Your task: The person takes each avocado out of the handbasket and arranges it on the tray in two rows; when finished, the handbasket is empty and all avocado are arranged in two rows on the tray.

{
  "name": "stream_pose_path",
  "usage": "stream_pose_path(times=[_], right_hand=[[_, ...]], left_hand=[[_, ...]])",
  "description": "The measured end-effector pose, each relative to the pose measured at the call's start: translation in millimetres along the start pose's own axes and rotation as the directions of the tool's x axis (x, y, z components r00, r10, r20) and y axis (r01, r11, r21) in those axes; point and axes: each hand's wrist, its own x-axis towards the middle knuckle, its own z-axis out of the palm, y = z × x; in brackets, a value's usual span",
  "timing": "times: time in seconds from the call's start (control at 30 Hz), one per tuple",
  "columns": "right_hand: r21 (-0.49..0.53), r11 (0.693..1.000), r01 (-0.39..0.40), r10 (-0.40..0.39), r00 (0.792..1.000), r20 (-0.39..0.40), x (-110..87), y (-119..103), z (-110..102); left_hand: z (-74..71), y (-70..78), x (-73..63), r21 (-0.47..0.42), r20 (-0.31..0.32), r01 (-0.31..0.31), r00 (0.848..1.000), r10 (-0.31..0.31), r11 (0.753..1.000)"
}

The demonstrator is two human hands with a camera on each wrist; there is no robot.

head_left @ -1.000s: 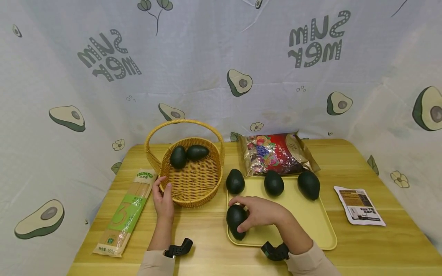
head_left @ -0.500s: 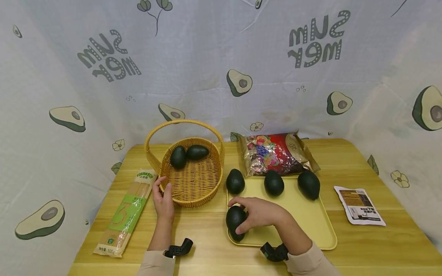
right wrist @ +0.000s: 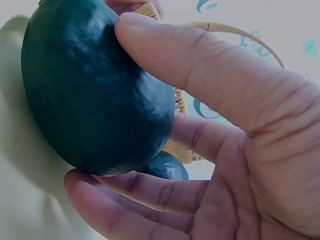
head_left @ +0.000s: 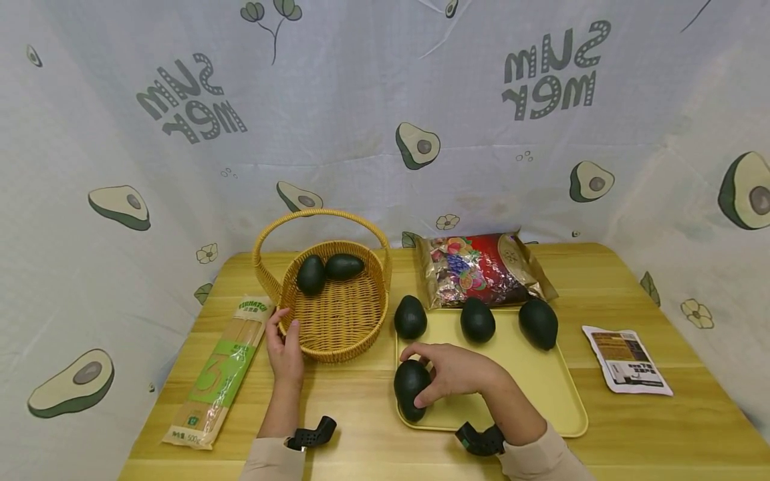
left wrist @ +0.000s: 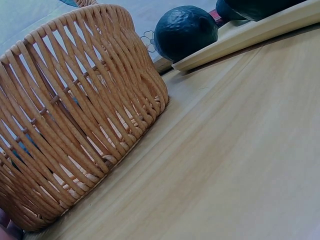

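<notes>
In the head view my right hand (head_left: 454,371) holds a dark green avocado (head_left: 412,387) at the front left corner of the yellow tray (head_left: 529,394). The right wrist view shows the thumb (right wrist: 165,47) along one side of this avocado and the fingers curled beneath the other. My left hand (head_left: 285,354) rests against the front left side of the wicker basket (head_left: 337,334), fingers loosely spread. Two avocados (head_left: 344,266) lie at the back of the basket. Three more avocados (head_left: 478,320) sit along the far side of the tray.
A noodle packet (head_left: 222,371) lies left of the basket. Behind the tray is a shiny red and gold bag (head_left: 487,267). To the right lies a small white and brown pouch (head_left: 627,359). The basket's tall handle (head_left: 321,212) arches over it. A printed curtain (head_left: 361,100) hangs behind the table.
The avocado in my right hand has turned slightly, its lower end shifting a little left and toward me. My left hand and the basket stay in place.
</notes>
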Motion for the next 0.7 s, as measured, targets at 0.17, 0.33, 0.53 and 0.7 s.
stream_pose_path(times=[0.17, 0.33, 0.53, 0.7], right_hand=[[0.001, 1.000, -0.006, 0.006, 1.000, -0.004, -1.4, -1, 0], [0.033, 0.999, -0.008, 0.008, 1.000, -0.009, -6.0, -4, -4], [0.049, 0.999, 0.025, -0.021, 0.996, -0.084, -12.5, -18, -11], [-0.043, 0.991, 0.126, -0.132, 0.968, -0.212, -11.3, -33, -14]], left_hand=[[0.0, -0.1, -0.6, 0.001, 0.003, -0.004, 1.000, 0.004, 1.000], [-0.8, -1.3, -0.9, 0.003, 0.012, -0.011, 1.000, 0.011, 1.000], [-1.6, -1.0, -1.1, 0.001, 0.016, -0.003, 1.000, 0.003, 1.000], [-2.2, -1.4, 0.0, 0.010, 0.021, -0.005, 1.000, 0.004, 1.000]])
